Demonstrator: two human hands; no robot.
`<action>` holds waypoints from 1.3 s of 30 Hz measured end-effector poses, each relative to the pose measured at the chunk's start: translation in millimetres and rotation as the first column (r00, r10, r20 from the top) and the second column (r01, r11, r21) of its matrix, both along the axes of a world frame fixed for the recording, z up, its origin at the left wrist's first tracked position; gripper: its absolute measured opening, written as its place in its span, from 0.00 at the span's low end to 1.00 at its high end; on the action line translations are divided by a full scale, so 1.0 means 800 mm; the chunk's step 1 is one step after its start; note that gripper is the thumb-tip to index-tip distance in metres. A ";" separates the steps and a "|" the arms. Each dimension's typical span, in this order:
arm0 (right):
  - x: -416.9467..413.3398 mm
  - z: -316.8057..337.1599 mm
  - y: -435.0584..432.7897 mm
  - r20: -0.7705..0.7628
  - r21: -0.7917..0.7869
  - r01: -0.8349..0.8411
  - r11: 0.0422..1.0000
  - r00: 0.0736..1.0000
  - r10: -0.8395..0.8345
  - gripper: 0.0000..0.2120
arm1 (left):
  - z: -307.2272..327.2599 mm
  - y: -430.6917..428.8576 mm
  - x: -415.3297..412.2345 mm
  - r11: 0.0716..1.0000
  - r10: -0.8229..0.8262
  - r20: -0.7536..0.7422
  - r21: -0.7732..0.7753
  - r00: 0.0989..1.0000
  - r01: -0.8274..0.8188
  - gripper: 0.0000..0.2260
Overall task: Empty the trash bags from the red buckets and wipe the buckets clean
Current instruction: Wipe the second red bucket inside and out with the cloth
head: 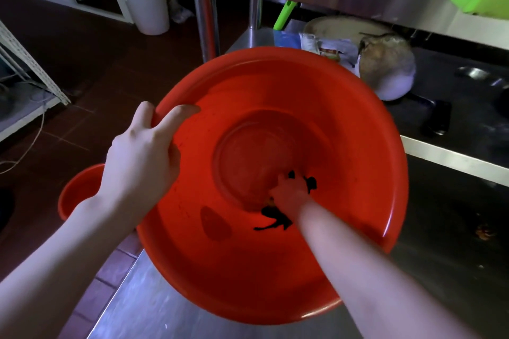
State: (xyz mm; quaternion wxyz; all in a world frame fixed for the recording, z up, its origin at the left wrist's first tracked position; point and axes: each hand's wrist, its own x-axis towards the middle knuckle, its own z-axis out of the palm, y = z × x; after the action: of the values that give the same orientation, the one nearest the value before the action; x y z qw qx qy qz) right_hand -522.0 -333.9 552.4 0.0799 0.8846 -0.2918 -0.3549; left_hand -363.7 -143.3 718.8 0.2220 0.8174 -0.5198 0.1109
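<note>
- Your red bucket (pixel 275 270) tilts its mouth toward you above the steel table (pixel 143 305), its inner wall speckled and smudged.
- Your left hand (pixel 140 162) grips the left rim, thumb inside, fingers curled outside.
- Your right hand (pixel 289 190) reaches the bottom, on a black rag (pixel 275 220); you cannot tell how its fingers lie.
- A second red bucket (pixel 80 190) sits lower left, its contents hidden.

My left hand (pixel 140 157), out at nine o'clock, is bare, with knuckles and tendons showing across its back. The left forearm (pixel 55 261) behind it is bare right down to the frame's edge at seven o'clock. My right hand (pixel 289 190), just below centre, is bare too, and my right forearm (pixel 371 270) runs uncovered to five o'clock.
</note>
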 end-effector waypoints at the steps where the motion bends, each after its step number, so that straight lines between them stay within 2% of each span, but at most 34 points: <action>1: -0.003 0.004 -0.009 -0.014 -0.047 -0.025 0.999 1.000 0.024 0.20 | -0.001 0.002 0.001 1.000 0.005 -0.007 0.000 1.000 -0.005 0.30; 5: -0.012 0.015 -0.030 0.023 -0.202 -0.050 0.978 0.998 0.056 0.21 | -0.006 0.009 0.001 1.000 0.009 -0.025 -0.018 1.000 -0.010 0.30; 8: -0.012 0.015 -0.026 0.117 -0.168 0.040 0.985 0.993 -0.020 0.20 | -0.008 0.010 0.000 0.999 0.030 -0.039 -0.023 0.999 -0.031 0.30; 10: -0.014 0.005 -0.010 0.149 -0.063 0.091 0.994 0.985 -0.081 0.18 | -0.007 0.007 -0.002 0.999 0.042 -0.040 -0.024 0.998 -0.043 0.29; 12: -0.011 -0.011 0.016 0.171 0.139 0.135 0.981 0.972 -0.158 0.19 | -0.004 0.003 -0.005 0.999 0.036 -0.030 -0.024 0.999 -0.037 0.29; 15: 0.014 -0.032 0.055 0.295 0.454 0.179 0.873 0.894 -0.337 0.23 | -0.002 -0.001 -0.012 1.000 0.019 0.001 -0.017 1.000 -0.019 0.29; 17: 0.040 -0.039 0.069 0.410 0.589 0.225 0.776 0.744 -0.527 0.26 | -0.002 -0.002 -0.015 1.000 0.023 0.007 -0.016 1.000 -0.023 0.30; 20: 0.080 -0.039 0.086 0.477 0.786 0.219 0.578 0.379 -0.793 0.28 | -0.001 -0.002 -0.017 1.000 0.015 0.017 -0.016 1.000 -0.015 0.30; 22: 0.110 -0.033 0.092 0.380 0.916 0.107 0.387 0.087 -0.921 0.25 | -0.001 -0.001 -0.018 1.000 0.007 0.017 -0.019 1.000 -0.006 0.30; 24: 0.139 -0.011 0.083 0.195 0.978 -0.032 0.205 -0.186 -0.963 0.25 | 0.000 -0.001 -0.020 1.000 0.001 0.019 -0.024 1.000 0.000 0.30; 25: 0.152 0.000 0.071 0.114 0.984 -0.098 0.149 -0.297 -0.948 0.26 | 0.000 -0.001 -0.022 1.000 0.000 0.020 -0.027 1.000 0.001 0.31; 26: 0.160 0.012 0.056 0.138 0.980 -0.082 0.180 -0.369 -0.919 0.26 | 0.000 -0.001 -0.023 1.000 0.000 0.018 -0.027 1.000 0.000 0.31; 29: 0.158 0.032 0.023 0.527 0.850 0.233 0.472 -0.357 -0.771 0.28 | -0.001 0.001 -0.022 1.000 -0.001 0.015 -0.018 1.000 0.002 0.31; 31: 0.140 0.034 0.015 0.663 0.749 0.300 0.591 -0.318 -0.678 0.28 | -0.001 0.001 -0.017 1.000 -0.012 0.018 -0.017 1.000 0.012 0.30; 33: 0.117 0.024 0.009 0.779 0.620 0.391 0.680 -0.202 -0.594 0.28 | -0.002 0.002 -0.015 0.999 -0.038 0.022 -0.016 0.999 0.038 0.29; 35: 0.097 0.011 0.002 0.894 0.428 0.467 0.774 -0.094 -0.437 0.27 | -0.003 0.002 -0.014 0.998 -0.063 0.043 -0.018 0.997 0.064 0.28; 37: 0.079 0.003 -0.007 0.954 0.261 0.534 0.804 -0.013 -0.301 0.23 | -0.005 0.002 -0.016 0.997 -0.075 0.056 -0.028 0.996 0.077 0.28; 38: 0.073 -0.002 -0.013 0.966 0.183 0.540 0.822 0.056 -0.252 0.22 | -0.006 0.002 -0.017 0.996 -0.079 0.059 -0.033 0.995 0.081 0.28; 39: 0.067 -0.007 -0.019 0.955 0.124 0.524 0.842 0.167 -0.244 0.22 | -0.007 0.002 -0.018 0.996 -0.081 0.060 -0.037 0.995 0.083 0.29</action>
State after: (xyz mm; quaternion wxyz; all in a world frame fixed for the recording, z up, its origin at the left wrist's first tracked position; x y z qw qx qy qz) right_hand -468.5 -348.8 546.6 -0.0987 0.7944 -0.5347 0.2708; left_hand -378.0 -141.7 713.3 0.2272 0.7873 -0.5568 0.1360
